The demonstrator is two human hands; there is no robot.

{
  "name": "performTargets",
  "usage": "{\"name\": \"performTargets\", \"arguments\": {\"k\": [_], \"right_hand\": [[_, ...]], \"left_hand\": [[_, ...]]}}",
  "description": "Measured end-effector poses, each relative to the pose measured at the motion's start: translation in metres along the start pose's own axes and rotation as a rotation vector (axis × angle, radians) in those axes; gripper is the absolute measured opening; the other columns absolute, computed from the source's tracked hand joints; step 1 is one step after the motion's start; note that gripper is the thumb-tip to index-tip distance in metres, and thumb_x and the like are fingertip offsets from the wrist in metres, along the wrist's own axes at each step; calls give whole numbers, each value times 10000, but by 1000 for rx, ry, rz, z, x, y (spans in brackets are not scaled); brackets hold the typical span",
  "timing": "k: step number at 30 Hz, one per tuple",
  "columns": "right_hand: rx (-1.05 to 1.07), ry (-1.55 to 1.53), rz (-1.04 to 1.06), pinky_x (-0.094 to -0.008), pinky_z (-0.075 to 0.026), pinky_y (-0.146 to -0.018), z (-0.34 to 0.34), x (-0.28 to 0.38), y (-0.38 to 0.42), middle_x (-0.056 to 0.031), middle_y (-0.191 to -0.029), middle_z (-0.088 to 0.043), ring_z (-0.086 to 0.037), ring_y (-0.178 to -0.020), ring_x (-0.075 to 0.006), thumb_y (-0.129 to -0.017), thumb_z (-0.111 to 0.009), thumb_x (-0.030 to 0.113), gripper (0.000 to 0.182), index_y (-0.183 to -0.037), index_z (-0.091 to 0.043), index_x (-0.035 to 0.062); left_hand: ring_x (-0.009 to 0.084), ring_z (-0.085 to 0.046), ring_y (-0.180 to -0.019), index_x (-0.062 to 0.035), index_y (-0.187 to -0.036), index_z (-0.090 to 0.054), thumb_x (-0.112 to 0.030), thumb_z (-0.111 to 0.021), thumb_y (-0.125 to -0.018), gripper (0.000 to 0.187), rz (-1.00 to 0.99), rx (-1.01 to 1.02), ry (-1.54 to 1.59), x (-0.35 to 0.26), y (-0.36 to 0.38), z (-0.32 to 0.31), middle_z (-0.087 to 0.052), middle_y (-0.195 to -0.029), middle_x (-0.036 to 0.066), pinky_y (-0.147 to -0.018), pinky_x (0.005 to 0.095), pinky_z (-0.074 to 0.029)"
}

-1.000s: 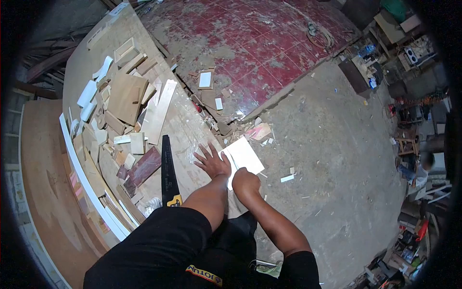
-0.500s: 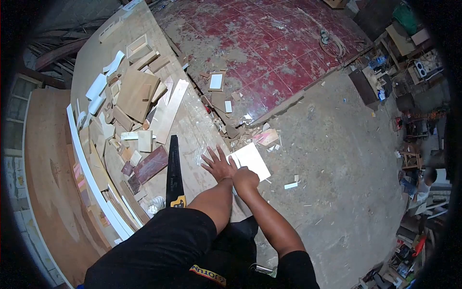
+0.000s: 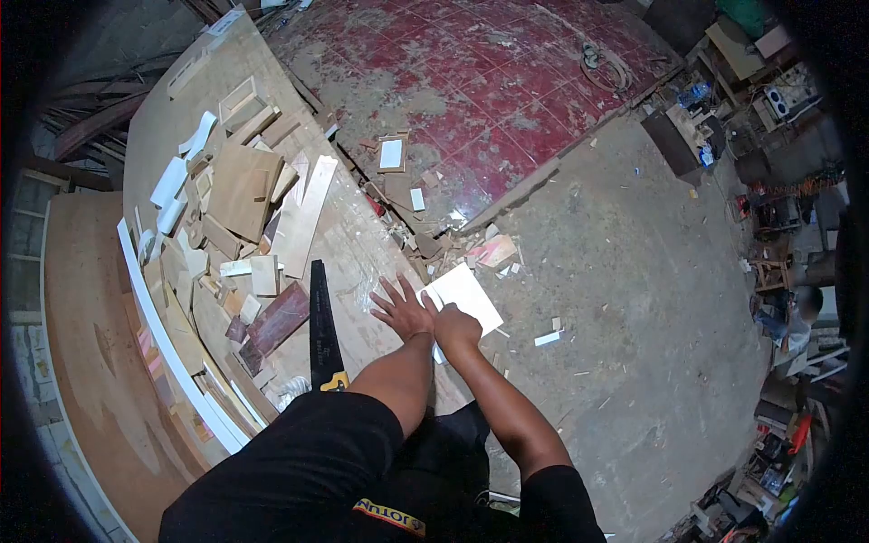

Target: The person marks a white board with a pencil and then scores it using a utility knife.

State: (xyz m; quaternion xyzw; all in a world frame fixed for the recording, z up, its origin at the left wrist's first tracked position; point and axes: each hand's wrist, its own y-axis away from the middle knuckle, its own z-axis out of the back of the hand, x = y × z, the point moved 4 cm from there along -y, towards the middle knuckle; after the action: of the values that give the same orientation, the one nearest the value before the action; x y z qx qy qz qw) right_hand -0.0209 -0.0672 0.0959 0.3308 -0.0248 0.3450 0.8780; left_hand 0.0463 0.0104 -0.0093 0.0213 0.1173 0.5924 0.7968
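My left hand (image 3: 404, 310) lies with its fingers spread at the right edge of the wooden worktable (image 3: 358, 244), its thumb side against a white panel (image 3: 466, 297). Close beside it, my right hand (image 3: 456, 328) is closed over the panel's near left part; what its fingers grip is hidden. The panel juts past the table edge over the floor. To the left of my hands lies a handsaw (image 3: 323, 326) with a black blade and a yellow handle. A dark red board (image 3: 277, 319) rests left of the saw.
Wood offcuts (image 3: 246, 185) and curled white strips (image 3: 170, 183) are heaped on the table. Scraps lie on the concrete floor (image 3: 625, 317) and red tiles (image 3: 453, 100). A person (image 3: 801, 321) is at the far right, near cluttered tools.
The view has shifted slightly, so the table and floor appear a little further left. Both hands remain at the white panel in nearly the same pose.
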Motion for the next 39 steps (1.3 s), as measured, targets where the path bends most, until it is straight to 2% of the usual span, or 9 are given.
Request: {"name": "performTargets", "arguments": {"k": [4, 6, 7, 9, 14, 21, 27, 36, 39], "right_hand": [[81, -10, 35, -403, -574, -673, 3, -7, 12, -178, -923, -722, -722, -829, -316, -916, -509, 210, 280, -1043, -664, 14], [321, 104, -156, -387, -579, -711, -8, -15, 19, -162, -1107, -676, -693, -982, -289, -931, -528, 157, 372, -1296, -589, 189], [319, 105, -162, -387, -579, -711, -8, -14, 19, -162, -1107, -676, -693, -982, -289, -931, -528, 157, 372, -1296, -589, 189], [227, 39, -126, -392, -574, -710, 0, -9, 17, -149, -999, -724, -714, -908, -308, -909, -527, 201, 335, -1164, -645, 17], [18, -174, -151, -406, -569, -674, -21, -14, -15, -174, -945, -722, -723, -845, -294, -920, -490, 274, 343, -964, -720, 23], [157, 19, -7, -402, -566, -705, 22, 6, 15, -153, -969, -724, -723, -856, -284, -933, -490, 300, 350, -971, -723, 41], [188, -138, -193, -396, -563, -730, -19, -13, -19, -162, -1036, -714, -714, -919, -293, -955, -436, 357, 429, -1056, -697, 33], [99, 104, 85, -411, -567, -653, -24, -11, -2, -160, -1000, -718, -716, -891, -290, -973, -416, 348, 428, -1058, -680, 22], [154, -161, -194, -411, -565, -645, -43, -17, -35, -156, -1018, -714, -716, -889, -274, -959, -470, 330, 373, -1104, -684, 62]], "left_hand": [[551, -2, -1413, -149, -1537, -186, -402, -434, -899, 730, -18, -57, -6, -2, 3, 4, -64, -1591, 217, -1104, 682, 6], [550, -3, -1414, -151, -1537, -188, -401, -431, -901, 725, -17, -74, -20, -1, 4, 2, -63, -1592, 215, -1104, 681, 8], [550, -4, -1414, -153, -1537, -190, -401, -427, -903, 721, -21, -97, -33, -2, 4, 2, -62, -1593, 213, -1105, 679, 10], [550, -4, -1414, -156, -1537, -188, -401, -423, -905, 718, -24, -86, -23, -2, 5, 2, -61, -1593, 213, -1105, 679, 11], [550, -4, -1415, -174, -1538, -193, -426, -418, -909, 714, -7, -32, -23, 1, 1, -2, -59, -1595, 206, -1104, 683, 11], [548, -10, -1415, -179, -1536, -203, -437, -419, -911, 711, -29, -124, -42, 7, 0, -20, -72, -1595, 202, -1101, 690, -18], [555, -39, -1408, -185, -1530, -221, -425, -437, -902, 706, -17, -83, -50, 5, 1, -11, -97, -1589, 202, -1099, 694, -37], [540, -28, -1416, -191, -1535, -199, -413, -443, -901, 715, -5, -78, -52, 0, 1, -4, -67, -1594, 194, -1101, 693, -38], [538, -18, -1419, -192, -1537, -195, -408, -444, -900, 717, -7, -69, -33, 1, 0, -6, -57, -1597, 193, -1100, 694, -35]]}}
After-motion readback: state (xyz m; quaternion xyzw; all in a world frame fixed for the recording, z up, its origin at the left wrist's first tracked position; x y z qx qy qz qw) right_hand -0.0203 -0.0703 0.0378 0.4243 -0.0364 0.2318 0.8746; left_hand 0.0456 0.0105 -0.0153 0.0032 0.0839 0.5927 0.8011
